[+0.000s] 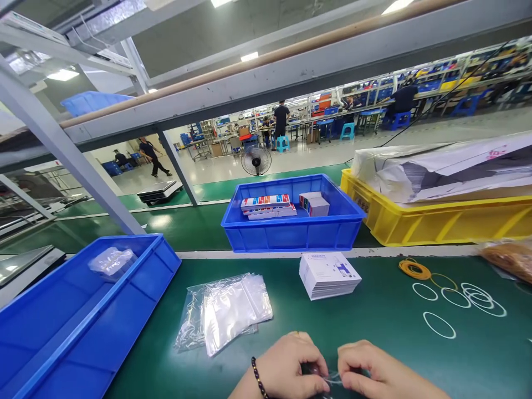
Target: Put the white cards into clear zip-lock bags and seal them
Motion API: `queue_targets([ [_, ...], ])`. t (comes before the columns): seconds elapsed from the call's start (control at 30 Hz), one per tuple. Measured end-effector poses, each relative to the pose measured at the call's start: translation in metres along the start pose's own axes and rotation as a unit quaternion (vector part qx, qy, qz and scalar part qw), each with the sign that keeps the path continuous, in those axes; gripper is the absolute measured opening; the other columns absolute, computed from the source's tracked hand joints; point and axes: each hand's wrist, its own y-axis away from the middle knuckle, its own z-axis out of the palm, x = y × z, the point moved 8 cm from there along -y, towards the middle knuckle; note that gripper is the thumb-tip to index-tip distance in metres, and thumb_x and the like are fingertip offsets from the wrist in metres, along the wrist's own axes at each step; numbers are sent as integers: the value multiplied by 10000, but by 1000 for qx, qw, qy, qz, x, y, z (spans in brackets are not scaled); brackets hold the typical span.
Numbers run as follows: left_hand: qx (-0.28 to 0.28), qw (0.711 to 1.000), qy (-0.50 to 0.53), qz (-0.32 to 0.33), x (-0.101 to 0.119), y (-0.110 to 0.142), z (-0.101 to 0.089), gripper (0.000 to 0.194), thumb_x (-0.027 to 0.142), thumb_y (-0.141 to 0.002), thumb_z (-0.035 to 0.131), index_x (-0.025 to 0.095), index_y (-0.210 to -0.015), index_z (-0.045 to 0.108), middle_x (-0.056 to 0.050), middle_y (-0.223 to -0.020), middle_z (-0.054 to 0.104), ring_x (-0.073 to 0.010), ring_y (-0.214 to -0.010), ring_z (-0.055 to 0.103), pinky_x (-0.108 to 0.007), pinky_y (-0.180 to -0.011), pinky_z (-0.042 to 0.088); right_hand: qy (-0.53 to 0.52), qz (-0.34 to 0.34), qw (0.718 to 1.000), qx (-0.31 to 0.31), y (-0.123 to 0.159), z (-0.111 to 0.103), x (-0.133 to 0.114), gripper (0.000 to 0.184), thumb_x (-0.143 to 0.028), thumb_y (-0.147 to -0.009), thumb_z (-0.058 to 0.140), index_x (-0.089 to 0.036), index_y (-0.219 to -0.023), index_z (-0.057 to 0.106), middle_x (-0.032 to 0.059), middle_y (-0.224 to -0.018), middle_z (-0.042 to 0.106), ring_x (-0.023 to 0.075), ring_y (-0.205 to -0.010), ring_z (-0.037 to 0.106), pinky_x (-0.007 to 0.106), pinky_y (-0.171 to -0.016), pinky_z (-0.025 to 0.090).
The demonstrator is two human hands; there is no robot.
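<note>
At the near edge of the table, my left hand [293,363], with a dark bead bracelet on its wrist, pinches a clear plastic bag [333,378]. Opposite it, my right hand [374,368] has its fingers closed on the same plastic. Only a small stretch of the bag shows between the fingertips; the rest is hidden by the hands and the frame's lower edge. To the left lies a pile of clear zip bags [233,313]. Beyond the hands sits a neat stack of white printed booklets [330,274].
White rings [439,325] and yellow rubber bands [414,270] lie at right. A blue bin [291,235] holding small printed boxes stands behind the booklets, beside a yellow crate [449,224]. Another blue bin [95,327] is at left. A shelf beam [249,83] crosses overhead.
</note>
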Motion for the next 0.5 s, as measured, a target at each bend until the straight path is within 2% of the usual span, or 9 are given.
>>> queue_targets([
  [0.1, -5, 993, -42, -112, -15, 3, -3, 200, 343, -633, 687, 200, -759, 627, 44, -605, 557, -117, -653, 491, -218, -692, 389, 48, 29, 998, -23, 6, -2, -3, 216, -300, -761, 521, -200, -571, 501, -8, -667, 578, 147, -663, 538, 227, -604, 415],
  [0.17, -6, 989, -45, -143, -18, 5, -4, 182, 331, -644, 675, 199, -758, 624, 49, -624, 565, -104, -633, 485, -201, -656, 382, 69, 25, 997, -18, 5, -8, -4, 220, -329, -767, 519, -204, -586, 513, 1, -705, 578, 147, -664, 550, 228, -597, 431],
  [0.2, -7, 989, -39, -146, -18, 5, -4, 142, 312, -667, 651, 195, -743, 625, 48, -631, 570, -97, -619, 480, -192, -632, 376, 76, 14, 997, 10, 2, -16, -4, 218, -349, -781, 497, -211, -617, 537, 13, -750, 585, 157, -702, 564, 241, -631, 448],
  [0.27, -3, 989, -19, -147, -19, 4, -2, 94, 275, -706, 601, 185, -719, 628, 43, -635, 576, -87, -593, 464, -180, -582, 360, 106, -4, 985, 138, -7, -42, 3, 250, -408, -796, 443, -227, -731, 603, 56, -898, 595, 210, -873, 568, 320, -786, 450],
  [0.33, 5, 988, 15, -152, -23, 3, 0, 104, 267, -712, 586, 179, -733, 638, 39, -637, 582, -82, -579, 453, -172, -548, 349, 144, 5, 941, 308, -13, -74, 21, 363, -477, -767, 418, -227, -905, 641, 110, -1114, 543, 298, -1108, 461, 452, -953, 335],
  [0.37, 11, 987, 36, -154, -25, 3, 1, 115, 273, -708, 590, 177, -741, 643, 38, -635, 584, -80, -571, 450, -170, -541, 348, 157, 18, 919, 362, -17, -85, 33, 437, -506, -738, 420, -215, -974, 645, 130, -1201, 494, 334, -1179, 392, 495, -987, 278],
  [0.43, 27, 986, 73, -150, -27, 2, 1, 132, 278, -696, 600, 169, -747, 655, 37, -623, 583, -76, -559, 448, -166, -538, 351, 135, 70, 902, 403, -28, -97, 64, 521, -540, -706, 405, -194, -1001, 660, 142, -1281, 440, 353, -1230, 340, 493, -997, 275],
  [0.5, 44, 984, 89, -145, -29, 2, 0, 140, 277, -693, 601, 165, -741, 667, 32, -612, 586, -78, -560, 456, -168, -547, 361, 94, 150, 888, 424, -31, -106, 96, 554, -564, -699, 384, -189, -989, 673, 151, -1241, 489, 362, -1207, 382, 493, -953, 340],
])
